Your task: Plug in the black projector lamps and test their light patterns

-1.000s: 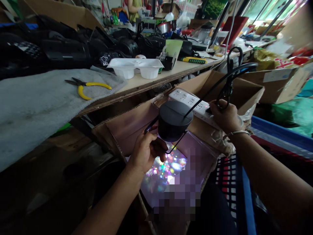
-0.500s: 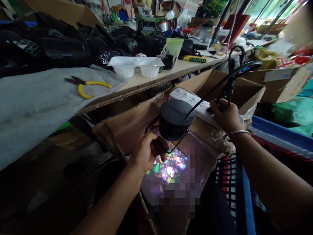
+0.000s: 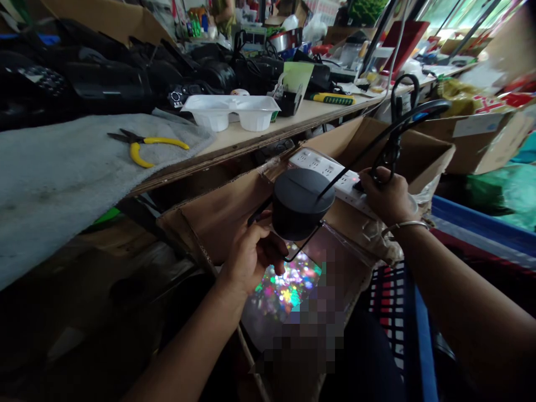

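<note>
A round black projector light (image 3: 302,204) on a wire bracket points down into an open cardboard box (image 3: 228,215). My left hand (image 3: 253,254) is closed on its bracket from the left. Below it, coloured light spots (image 3: 288,282) fall on a pale sheet in the box. A black cable runs from the lamp's back up to the right. My right hand (image 3: 387,195) is closed round the power cord (image 3: 393,145), with its plug end at the right end of a white power strip (image 3: 318,167). The plug itself is partly hidden by my fingers.
Yellow-handled pliers (image 3: 142,148) lie on a grey cloth (image 3: 62,173) at the left. A white plastic tray (image 3: 232,111) and a yellow-green cutter (image 3: 333,99) are on the workbench (image 3: 259,137). A blue basket (image 3: 422,340) stands at the right. Black devices (image 3: 113,84) are piled behind.
The projected spots have shifted in colour and pattern on the sheet. Both hands and the lamp stay almost in place. In the background, a person's arm has come further into view.
</note>
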Motion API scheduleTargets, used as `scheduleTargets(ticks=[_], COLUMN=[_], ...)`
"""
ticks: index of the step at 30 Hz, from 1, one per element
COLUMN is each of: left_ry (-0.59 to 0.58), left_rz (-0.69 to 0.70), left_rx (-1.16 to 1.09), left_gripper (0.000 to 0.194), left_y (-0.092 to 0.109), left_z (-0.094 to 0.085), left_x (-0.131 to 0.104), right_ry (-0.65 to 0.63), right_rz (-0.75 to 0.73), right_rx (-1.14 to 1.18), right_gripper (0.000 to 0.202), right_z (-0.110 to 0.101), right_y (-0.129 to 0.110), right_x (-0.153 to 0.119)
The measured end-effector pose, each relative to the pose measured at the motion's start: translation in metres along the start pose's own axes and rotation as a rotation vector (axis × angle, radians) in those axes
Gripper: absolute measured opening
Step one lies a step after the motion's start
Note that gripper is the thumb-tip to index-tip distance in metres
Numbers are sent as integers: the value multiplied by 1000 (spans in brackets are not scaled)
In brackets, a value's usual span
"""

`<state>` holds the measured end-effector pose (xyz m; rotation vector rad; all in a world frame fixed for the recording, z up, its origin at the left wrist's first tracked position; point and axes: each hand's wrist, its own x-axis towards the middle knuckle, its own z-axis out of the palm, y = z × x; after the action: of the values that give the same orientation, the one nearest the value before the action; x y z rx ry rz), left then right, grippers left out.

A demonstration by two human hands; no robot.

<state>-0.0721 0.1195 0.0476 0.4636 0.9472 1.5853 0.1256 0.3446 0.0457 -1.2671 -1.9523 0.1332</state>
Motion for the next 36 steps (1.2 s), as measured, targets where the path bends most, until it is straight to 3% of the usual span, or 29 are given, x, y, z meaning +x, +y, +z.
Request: scheduleTargets(ticks=[10, 19, 36], left_ry=[-21, -23, 7], left_rz=[14, 3, -18], left_rx=[15, -3, 3], left_gripper=[36, 48, 42], left_y=[-2, -2, 0], left_z=[-2, -1, 0], left_x=[2, 2, 0], right_ry=[18, 25, 27], right_rz=[1, -36, -3], right_rx=[-5, 1, 4], right_gripper=[24, 23, 22], right_z=[2, 2, 2], right_y=[2, 4, 2], right_x=[0, 1, 0])
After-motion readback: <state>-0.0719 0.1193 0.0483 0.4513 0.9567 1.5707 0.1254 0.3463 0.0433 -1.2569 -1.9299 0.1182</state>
